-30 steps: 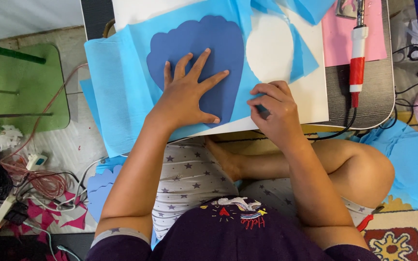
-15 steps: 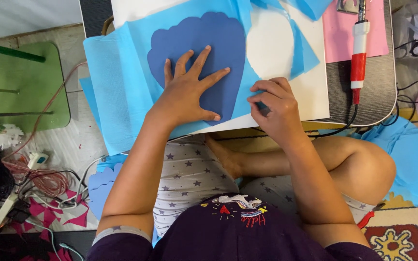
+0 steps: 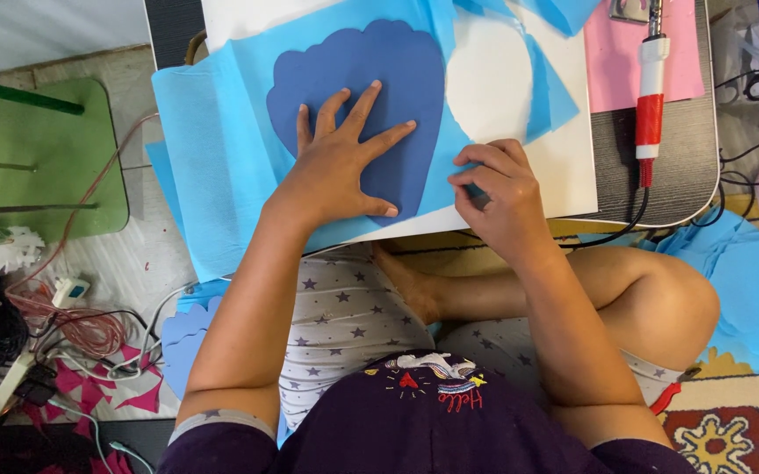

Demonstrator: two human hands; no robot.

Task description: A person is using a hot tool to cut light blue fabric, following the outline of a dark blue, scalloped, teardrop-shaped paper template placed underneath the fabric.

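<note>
My left hand lies flat with fingers spread on a dark blue scalloped template. The template rests on a light blue sheet spread over a white board. My right hand is curled at the template's lower right edge, pinching a small dark marking tool whose tip touches the light blue sheet. Most of the tool is hidden by my fingers.
A red and white corded tool lies on a pink sheet at the right of the dark table. A green stool stands at left. Cables and blue cut pieces lie on the floor. My crossed legs sit under the table.
Both hands have stayed in almost the same place; my right hand has shifted only slightly along the template's lower right edge.
</note>
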